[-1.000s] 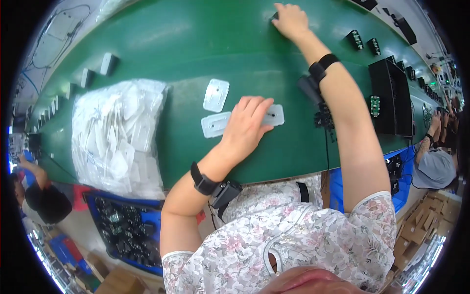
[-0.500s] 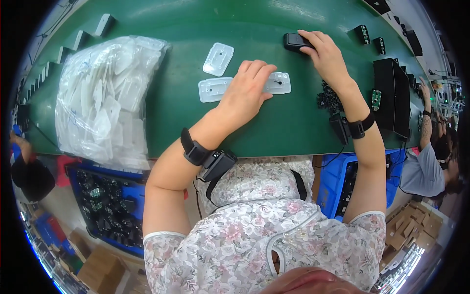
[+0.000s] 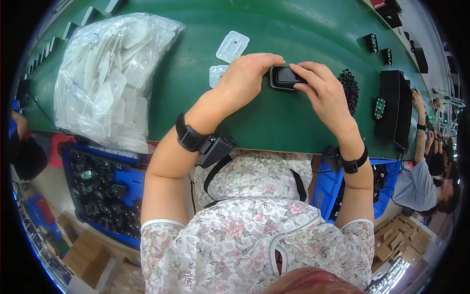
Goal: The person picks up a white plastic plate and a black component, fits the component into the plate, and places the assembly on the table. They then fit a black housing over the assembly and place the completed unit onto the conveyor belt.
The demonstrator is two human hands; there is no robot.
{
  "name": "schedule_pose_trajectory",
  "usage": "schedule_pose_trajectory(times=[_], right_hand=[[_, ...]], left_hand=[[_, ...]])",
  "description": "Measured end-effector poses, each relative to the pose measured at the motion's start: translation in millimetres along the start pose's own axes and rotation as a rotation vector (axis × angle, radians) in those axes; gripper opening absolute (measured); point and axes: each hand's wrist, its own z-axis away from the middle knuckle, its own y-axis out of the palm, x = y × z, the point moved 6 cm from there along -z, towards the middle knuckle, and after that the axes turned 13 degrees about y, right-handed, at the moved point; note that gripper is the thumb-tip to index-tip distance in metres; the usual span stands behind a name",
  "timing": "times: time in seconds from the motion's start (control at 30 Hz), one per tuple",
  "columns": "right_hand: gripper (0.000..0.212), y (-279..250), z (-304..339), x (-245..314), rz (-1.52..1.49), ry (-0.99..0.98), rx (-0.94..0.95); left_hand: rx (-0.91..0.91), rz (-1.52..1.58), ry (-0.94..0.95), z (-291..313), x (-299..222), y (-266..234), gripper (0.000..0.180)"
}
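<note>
Black case (image 3: 284, 77) between both hands, over the surface (image 3: 254, 130). Right hand (image 3: 325, 90): fingers grasping its right end. Left hand (image 3: 245, 76) at its left end; can't tell if fingers grip. Best: keep case level, hold edges, avoid bumping white covers (image 3: 233, 46).

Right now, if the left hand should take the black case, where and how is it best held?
Probably by the left end of the black case, with the left hand coming from the left, thumb and fingers on its two long edges. The case lies lengthwise left to right, and the right hand grips its right end.
</note>
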Motion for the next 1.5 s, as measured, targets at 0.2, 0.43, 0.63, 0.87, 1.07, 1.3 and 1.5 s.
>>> schedule_pose_trajectory(times=[0.2, 0.43, 0.63, 0.87, 1.07, 1.3, 1.5], right_hand=[[0.038, 6.9, -2.9, -0.3, -0.017, -0.015, 0.021], [0.039, 9.6, 5.1, 1.1, 0.013, -0.087, -0.031], [0.038, 13.1, 6.1, 1.9, 0.011, -0.011, -0.040], [0.035, 11.8, -15.4, -29.8, -0.154, -0.014, 0.043], [0.027, -24.4, -24.7, -64.7, -0.330, 0.180, -0.129], [0.020, -63.6, 28.0, -172.2, -0.409, 0.563, -0.255], [0.023, -41.2, 49.8, -149.5, -0.212, 0.560, -0.025]], left_hand=[[0.098, 0.016, -0.032, 0.1, -7.7, -0.3, 0.034], [0.205, -0.207, 0.055, 12.2, -21.8, 2.4, 0.041], [0.304, -0.327, 0.042, 15.8, -23.1, 5.7, 0.047], [0.271, -0.723, 0.185, 5.8, -43.8, 37.4, 0.055], [0.156, -0.501, 0.093, -28.5, 6.5, 17.5, 0.033], [0.135, 0.252, -0.533, -115.4, 118.6, 11.3, 0.038], [0.315, 0.200, -0.769, -125.1, 157.8, -1.9, 0.043]])
